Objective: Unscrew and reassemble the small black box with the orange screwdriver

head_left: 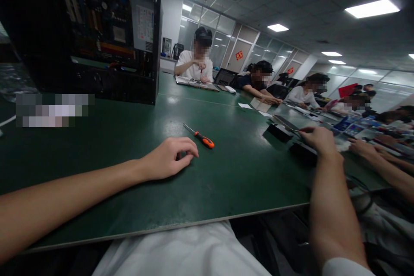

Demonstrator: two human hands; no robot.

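Observation:
My left hand [168,159] rests on the green table [226,181], fingers curled with the thumb against the index tip; I see nothing in it. An orange-handled screwdriver [200,137] lies just beyond its fingertips, apart from them. My right hand [318,140] reaches out to the right, and its fingertips pinch the near end of a thin dark flat piece [284,123]. That piece lies across black blocks [278,133].
An open black computer case [97,39] stands at the back left with its circuit board showing. Several other people sit along the table's far and right sides with devices and papers. Another person's arm [381,159] lies close to my right hand. The table edge runs near my lap.

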